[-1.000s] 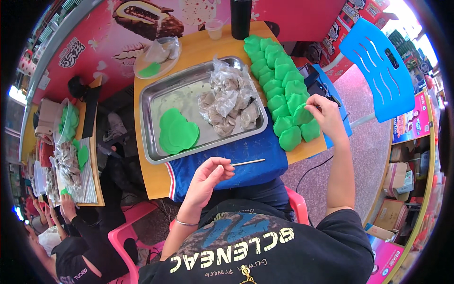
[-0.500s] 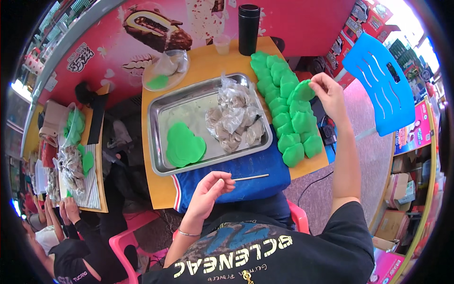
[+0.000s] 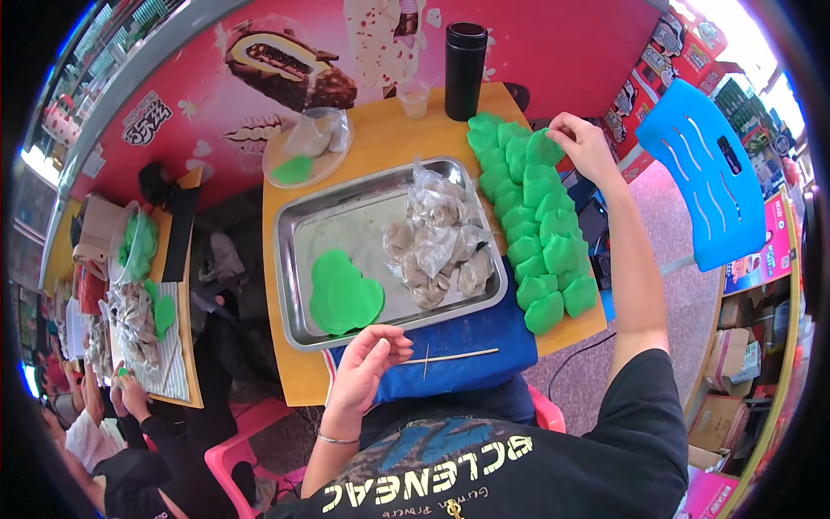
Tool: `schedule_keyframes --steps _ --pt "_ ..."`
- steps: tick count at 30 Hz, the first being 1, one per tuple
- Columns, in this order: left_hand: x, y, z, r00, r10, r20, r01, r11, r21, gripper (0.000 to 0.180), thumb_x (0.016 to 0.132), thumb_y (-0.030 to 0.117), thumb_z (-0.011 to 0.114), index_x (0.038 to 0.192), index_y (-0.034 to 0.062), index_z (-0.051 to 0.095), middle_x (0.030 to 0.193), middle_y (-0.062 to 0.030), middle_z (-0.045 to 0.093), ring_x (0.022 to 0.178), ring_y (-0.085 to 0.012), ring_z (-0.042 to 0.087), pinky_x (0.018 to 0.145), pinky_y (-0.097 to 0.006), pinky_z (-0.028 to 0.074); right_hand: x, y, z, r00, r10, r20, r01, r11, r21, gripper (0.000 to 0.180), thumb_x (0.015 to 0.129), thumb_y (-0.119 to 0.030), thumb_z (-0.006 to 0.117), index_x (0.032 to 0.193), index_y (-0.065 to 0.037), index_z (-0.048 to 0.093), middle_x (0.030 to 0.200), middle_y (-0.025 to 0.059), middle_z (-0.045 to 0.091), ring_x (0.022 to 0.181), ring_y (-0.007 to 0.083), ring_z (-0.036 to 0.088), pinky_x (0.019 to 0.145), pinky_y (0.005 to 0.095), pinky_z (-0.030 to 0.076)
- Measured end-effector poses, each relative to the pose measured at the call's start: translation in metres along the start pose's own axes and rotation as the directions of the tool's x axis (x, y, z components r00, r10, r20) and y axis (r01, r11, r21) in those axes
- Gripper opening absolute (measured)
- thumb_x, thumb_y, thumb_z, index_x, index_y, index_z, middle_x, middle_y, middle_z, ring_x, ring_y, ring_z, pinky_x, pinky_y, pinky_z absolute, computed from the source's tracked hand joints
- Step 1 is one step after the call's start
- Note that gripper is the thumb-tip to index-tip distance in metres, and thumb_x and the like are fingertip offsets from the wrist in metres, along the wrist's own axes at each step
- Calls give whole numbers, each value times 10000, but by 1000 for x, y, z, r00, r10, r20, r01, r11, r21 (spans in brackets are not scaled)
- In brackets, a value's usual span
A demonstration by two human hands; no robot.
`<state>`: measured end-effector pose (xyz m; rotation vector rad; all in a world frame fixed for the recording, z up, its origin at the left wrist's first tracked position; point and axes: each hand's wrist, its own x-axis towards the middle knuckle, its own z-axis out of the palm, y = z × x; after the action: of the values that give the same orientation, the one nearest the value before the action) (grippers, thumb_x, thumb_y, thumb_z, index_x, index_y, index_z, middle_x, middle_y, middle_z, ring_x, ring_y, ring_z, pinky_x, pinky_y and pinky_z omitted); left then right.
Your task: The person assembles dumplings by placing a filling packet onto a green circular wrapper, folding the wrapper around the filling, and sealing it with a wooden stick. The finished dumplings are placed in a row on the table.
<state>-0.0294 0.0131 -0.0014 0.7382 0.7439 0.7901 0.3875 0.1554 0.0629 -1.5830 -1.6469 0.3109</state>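
My right hand pinches the edge of a thin green dough round at the far end of several overlapping green rounds. These lie in rows along the table's right side. My left hand hovers at the front rim of a metal tray, its fingers loosely curled and thumb apart, with nothing visible in them. A pale thin stick lies on blue cloth beside it, crossed by a thinner upright sliver. Inside the tray are a stack of flat green rounds and greyish clumps in clear plastic.
A black bottle and a plastic cup stand at the table's back. A round clear container sits back left. To the right is a blue slotted chair back. Other people work at a table on the left.
My right hand has moved farther back along the rows with the green round. My left hand has shifted slightly, showing more of the stick. The whole view has tilted a little.
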Motion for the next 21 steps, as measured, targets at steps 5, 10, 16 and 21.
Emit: schedule_keyframes --steps 5,10,16,21 --pt "7 4 -1 1000 4 5 -4 1000 2 221 923 150 449 1078 4 507 983 -87 567 912 -168 562 839 -315 453 12 12 5 998 14 61 -12 1000 -23 126 806 -100 599 836 17 559 691 70 587 641 113 534 634 269 444" --pt "12 6 -2 1000 8 2 -8 1000 1 227 924 154 447 1082 1 504 984 -90 572 906 -166 563 834 -309 455 14 9 7 998 1 62 -1 1000 -1 125 806 -97 598 834 18 558 689 68 590 646 109 537 635 266 444" --pt "17 9 -4 1000 7 -9 -7 1000 5 232 924 160 448 1083 0 503 980 -93 577 900 -166 565 828 -307 457 14 -1 12 1000 -2 17 3 1000 -24 143 798 -123 611 848 4 570 712 95 615 655 146 584 636 282 455" --pt "18 7 -6 1000 1 -19 -1 1000 8 232 923 169 451 1075 2 505 975 -94 576 899 -172 566 826 -313 459 13 -2 27 999 46 -4 -46 993 -107 151 781 -148 629 855 -25 579 723 130 621 679 229 618 629 321 463"
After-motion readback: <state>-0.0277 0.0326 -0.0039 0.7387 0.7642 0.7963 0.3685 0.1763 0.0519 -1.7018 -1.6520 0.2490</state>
